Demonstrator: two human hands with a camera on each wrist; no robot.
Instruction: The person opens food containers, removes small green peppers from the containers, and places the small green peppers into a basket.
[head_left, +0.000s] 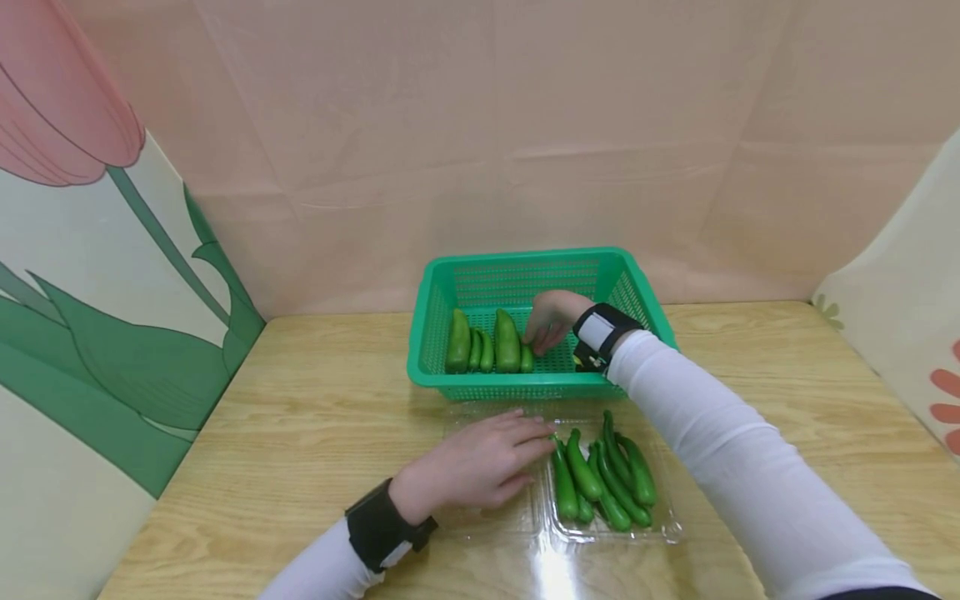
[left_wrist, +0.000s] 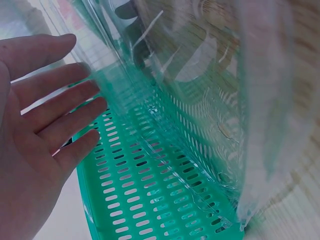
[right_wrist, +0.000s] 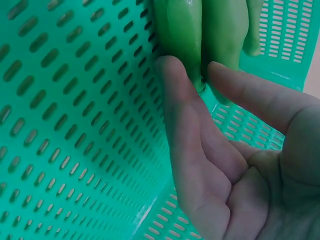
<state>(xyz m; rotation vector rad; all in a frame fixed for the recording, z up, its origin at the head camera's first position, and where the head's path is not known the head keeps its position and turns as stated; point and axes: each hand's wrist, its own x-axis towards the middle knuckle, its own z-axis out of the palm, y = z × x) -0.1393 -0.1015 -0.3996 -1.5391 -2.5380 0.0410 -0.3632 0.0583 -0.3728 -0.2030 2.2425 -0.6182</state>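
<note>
"Where to look for the small green pepper [head_left: 527,359]?"
"Lies in the green basket [head_left: 517,381], ending the row on the right, near the front edge."
"Held?"
"Yes, pinched narrowly by the right hand [head_left: 557,319], just beside a larger pepper [head_left: 507,343]."
"And towards the tabletop's [head_left: 300,400] front edge?"
"Slim peppers [head_left: 582,471] in a clear box [head_left: 672,531]; over its lid, the left hand [head_left: 480,460], fingers straight, slightly apart. Cannot tell if touching."
"Anything to read?"
"White patch [head_left: 596,330] on the right wrist strap [head_left: 621,318], too small to make out."

Green basket [head_left: 510,382] (slotted), green peppers [head_left: 617,479], pale wood-grained table [head_left: 315,433], white sleeves [head_left: 735,433]
</note>
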